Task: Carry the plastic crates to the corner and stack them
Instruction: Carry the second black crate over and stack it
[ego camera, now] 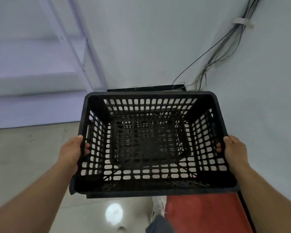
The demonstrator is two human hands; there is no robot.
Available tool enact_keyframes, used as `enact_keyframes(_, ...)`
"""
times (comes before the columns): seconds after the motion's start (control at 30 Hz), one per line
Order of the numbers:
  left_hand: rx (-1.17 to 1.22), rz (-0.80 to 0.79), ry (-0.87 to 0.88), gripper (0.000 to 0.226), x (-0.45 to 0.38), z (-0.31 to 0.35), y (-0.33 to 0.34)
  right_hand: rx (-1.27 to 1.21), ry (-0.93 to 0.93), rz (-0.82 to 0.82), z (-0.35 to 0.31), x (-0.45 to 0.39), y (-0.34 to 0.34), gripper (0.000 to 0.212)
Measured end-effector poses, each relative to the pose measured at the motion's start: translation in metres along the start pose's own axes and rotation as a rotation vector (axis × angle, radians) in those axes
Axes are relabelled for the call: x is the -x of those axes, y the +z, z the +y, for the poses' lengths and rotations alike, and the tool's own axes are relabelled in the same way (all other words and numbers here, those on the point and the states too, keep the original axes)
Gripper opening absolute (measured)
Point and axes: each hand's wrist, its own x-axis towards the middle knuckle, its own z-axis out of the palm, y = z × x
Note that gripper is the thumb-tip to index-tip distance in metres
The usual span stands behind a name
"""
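Crate, mouth up, long axis sideways, gripped by both hands' curled fingers.

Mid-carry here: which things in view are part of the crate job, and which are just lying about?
Part of the job:
- black plastic crate, empty
- left hand and right hand, gripping its two side walls

Just there:
- loose cables down the wall
- red mat on the floor
- white door at left

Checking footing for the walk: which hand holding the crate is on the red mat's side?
The right hand, gripping the black crate by its right wall: the red mat lies under that arm, while the left hand is over bare grey floor.
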Motion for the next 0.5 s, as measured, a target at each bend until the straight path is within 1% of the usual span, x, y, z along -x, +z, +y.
enact_keyframes(0.27, 0.009, 0.078, -0.043, 0.027, -0.051, 0.003, 0.06, 0.04, -0.011, -0.078, -0.008, -0.098, 0.041, 0.037)
enact_keyframes(0.37, 0.035, 0.102, -0.064, 0.023, -0.07, -0.001, 0.075, 0.021, 0.006, -0.098, -0.006, -0.12, 0.058, 0.037)
enact_keyframes(0.5, 0.052, 0.124, -0.082, 0.022, -0.09, -0.004, 0.084, 0.018, 0.017, -0.113, -0.004, -0.137, 0.079, 0.034)
